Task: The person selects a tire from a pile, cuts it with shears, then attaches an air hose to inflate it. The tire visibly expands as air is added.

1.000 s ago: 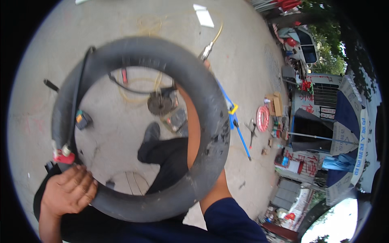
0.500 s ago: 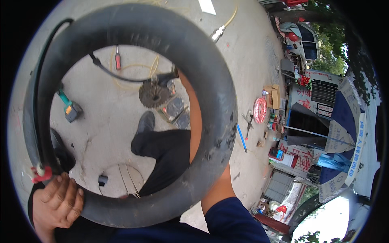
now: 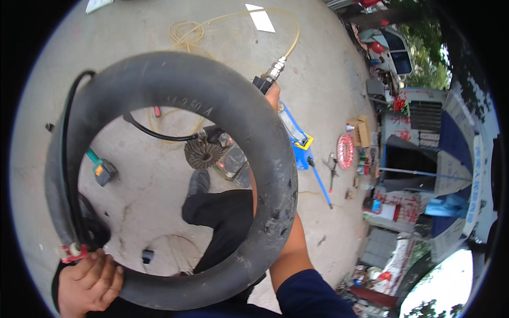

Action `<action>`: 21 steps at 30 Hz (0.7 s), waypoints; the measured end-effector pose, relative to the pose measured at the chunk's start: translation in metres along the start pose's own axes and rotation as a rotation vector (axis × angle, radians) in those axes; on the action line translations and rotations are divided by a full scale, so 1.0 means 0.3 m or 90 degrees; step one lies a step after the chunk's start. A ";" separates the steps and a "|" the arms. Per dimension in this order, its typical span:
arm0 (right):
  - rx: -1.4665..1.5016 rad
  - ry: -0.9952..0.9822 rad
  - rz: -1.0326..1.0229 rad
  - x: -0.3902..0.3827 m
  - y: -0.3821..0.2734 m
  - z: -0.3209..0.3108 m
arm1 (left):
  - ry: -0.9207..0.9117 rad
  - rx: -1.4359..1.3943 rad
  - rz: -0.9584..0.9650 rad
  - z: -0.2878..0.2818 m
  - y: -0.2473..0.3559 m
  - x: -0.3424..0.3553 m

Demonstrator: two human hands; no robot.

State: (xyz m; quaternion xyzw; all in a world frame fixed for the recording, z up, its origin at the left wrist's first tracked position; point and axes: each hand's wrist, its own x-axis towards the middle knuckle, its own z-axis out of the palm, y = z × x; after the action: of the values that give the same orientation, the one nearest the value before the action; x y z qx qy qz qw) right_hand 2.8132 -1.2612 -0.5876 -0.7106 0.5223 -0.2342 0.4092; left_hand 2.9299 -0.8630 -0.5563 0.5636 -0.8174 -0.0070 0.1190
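Observation:
A black rubber inner tube (image 3: 175,79), round and plump, is held up before me. My left hand (image 3: 91,284) is closed over its lower left rim, beside a red clip-on air chuck (image 3: 73,253). From there a black hose (image 3: 67,143) runs up and around the tube. Inside the ring it continues to a black air inflator gun (image 3: 213,132), partly hidden behind the tube. My right hand (image 3: 272,97), mostly hidden by the tube, grips the gun's far end, where a metal hose coupling (image 3: 275,69) joins a yellowish air hose (image 3: 292,45).
On the concrete below lie a gear-like metal part (image 3: 204,152), a green cordless power tool (image 3: 101,167) and a blue floor jack (image 3: 303,155). A red-and-white coiled hose (image 3: 345,151) and a cardboard box (image 3: 362,131) sit to the right, before a stall with an umbrella (image 3: 450,175).
The tube has shifted lower in the picture, with both hands still at it. The gun's coupling end and part of my right hand now show past the tube's edge, and the blue jack is uncovered.

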 end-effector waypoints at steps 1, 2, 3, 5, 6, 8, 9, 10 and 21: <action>0.026 0.001 -0.008 -0.030 0.025 -0.024 | -0.015 -0.038 -0.013 -0.006 0.009 -0.002; 0.037 0.002 -0.015 -0.047 0.050 -0.033 | 0.004 -0.061 -0.027 -0.016 0.023 -0.004; 0.043 -0.001 -0.020 -0.053 0.072 -0.050 | 0.009 -0.076 -0.036 -0.023 0.032 -0.006; 0.042 0.001 -0.024 -0.074 0.121 -0.059 | 0.047 -0.053 0.019 -0.009 0.033 -0.009; 0.041 0.001 -0.023 -0.081 0.140 -0.061 | 0.034 -0.092 -0.042 -0.017 0.055 -0.006; 0.043 0.004 -0.023 -0.091 0.162 -0.060 | 0.014 -0.135 -0.108 -0.033 0.082 -0.001; 0.045 0.006 -0.023 -0.092 0.166 -0.059 | 0.009 -0.139 -0.112 -0.040 0.082 -0.001; 0.048 0.008 -0.024 -0.091 0.166 -0.060 | 0.004 -0.140 -0.117 -0.048 0.081 0.000; 0.080 0.024 -0.023 -0.051 0.137 -0.039 | 0.025 -0.094 0.004 -0.056 0.023 0.000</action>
State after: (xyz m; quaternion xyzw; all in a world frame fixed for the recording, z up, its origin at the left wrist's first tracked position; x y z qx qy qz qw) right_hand 2.7764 -1.2556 -0.6137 -0.6880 0.5015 -0.2875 0.4388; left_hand 2.9270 -0.8586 -0.5390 0.5507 -0.8139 -0.0563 0.1763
